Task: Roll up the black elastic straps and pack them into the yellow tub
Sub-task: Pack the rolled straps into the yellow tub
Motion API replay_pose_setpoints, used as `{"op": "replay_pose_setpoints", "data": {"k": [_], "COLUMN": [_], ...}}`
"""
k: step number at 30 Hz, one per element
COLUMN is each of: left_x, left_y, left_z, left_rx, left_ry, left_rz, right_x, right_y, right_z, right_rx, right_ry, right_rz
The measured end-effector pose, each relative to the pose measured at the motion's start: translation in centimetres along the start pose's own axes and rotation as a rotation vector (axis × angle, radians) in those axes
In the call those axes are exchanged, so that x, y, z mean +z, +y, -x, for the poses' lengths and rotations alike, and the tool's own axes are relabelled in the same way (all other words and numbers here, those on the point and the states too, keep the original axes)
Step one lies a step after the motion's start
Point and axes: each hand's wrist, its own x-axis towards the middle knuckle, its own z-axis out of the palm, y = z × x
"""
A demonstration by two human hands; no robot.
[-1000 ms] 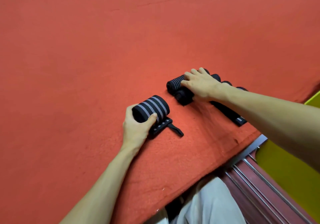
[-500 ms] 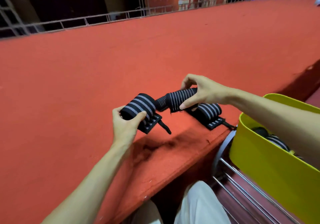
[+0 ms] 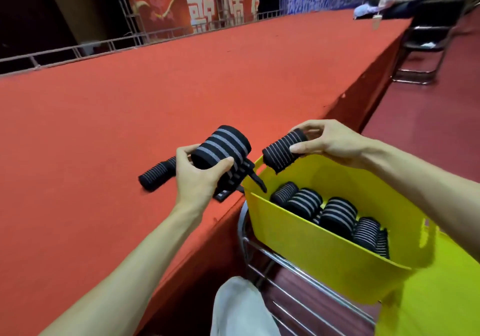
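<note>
the left hand (image 3: 197, 175) has fingers and thumb curled round a wide-striped roll (image 3: 220, 147), held above the table edge just beside the tub's near corner. the roll's tail (image 3: 235, 177) is not tucked in: it hangs loose under the palm, and a black tab (image 3: 255, 178) crosses the tub rim. the right hand (image 3: 331, 140) pinches a thin-striped roll (image 3: 283, 151) by one end, between thumb and fingertips, over the tub's far-left rim. whether its lower end touches the rim i cannot tell.

the likeliest failure is the loose tail. if the left hand lets go as things stand, the elastic could spring open, or the tab could snag the rim and pull the roll undone. the right roll is held by its end only, so it may slip or telescope out. and since it sits over the rim rather than the middle, a drop could land it outside.

the yellow tub (image 3: 311, 253) already holds a row of packed rolls (image 3: 337, 213) along the near wall, with free room behind. it rests on a metal rack (image 3: 262, 253) beside the red table (image 3: 181, 88), so a hard push might shift it. one more roll (image 3: 155, 174) lies on the table behind the left hand and could be forgotten.
</note>
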Motion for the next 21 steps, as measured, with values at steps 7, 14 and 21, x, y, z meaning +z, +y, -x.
{"op": "replay_pose_setpoints", "data": {"k": [7,14,21], "left_x": [5.7,8.0,7.4], "left_y": [-0.1,-1.7,-2.7], "left_z": [-0.1,-0.3,-0.3], "left_rx": [0.119,0.197,0.181], "left_ry": [-0.228,-0.332,-0.303], "left_rz": [-0.133,-0.232,-0.244], "right_x": [-2.6,0.7,3.4], "right_y": [5.6,9.3,12.3], "right_z": [1.0,0.3,-1.0], "right_rx": [0.260,0.485,0.483], "right_ry": [-0.050,-0.415,-0.406], "right_rz": [0.449,0.776,0.886]}}
